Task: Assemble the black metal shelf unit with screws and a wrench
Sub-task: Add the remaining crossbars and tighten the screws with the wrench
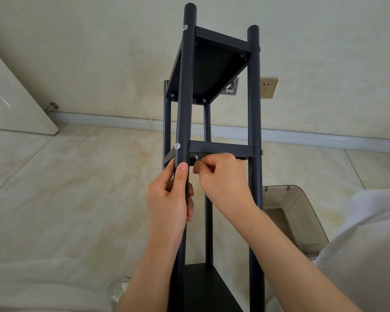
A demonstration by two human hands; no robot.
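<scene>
**Inspector:** Report the position of the unit.

**Operator:** The black metal shelf unit (214,140) lies tipped on the tiled floor (65,188), its far end pointing at the wall, and I look along its length. Four round posts carry it. The far shelf panel (208,70) is fixed, with silver screw heads at its corners. The middle shelf (221,150) sits between the posts just beyond my hands.

**Inspector:** Left hand?

**Operator:** My left hand (169,197) is wrapped round the near-left post (185,97), fingers (182,174) clamped on the tube, directly below a seated screw (177,146). I judge it is there to steady the frame against the turning force.

**Inspector:** Right hand?

**Operator:** My right hand (223,179) is tucked under the front rail of the middle shelf, fingers pinched tight on a small metal wrench (197,158). Only a short silver stub shows; its tip is hidden behind the rail, so I cannot confirm it is engaged in a fastener.

**Inspector:** Stage of work?

**Operator:** In my judgement, tightening the middle shelf from its underside. A third panel (203,287) shows at the near end; its fixings are out of view.

**Inspector:** Surroundings?

**Operator:** A translucent plastic bin (288,212) stands just beside the right post, a wall socket (268,87) behind.
</scene>
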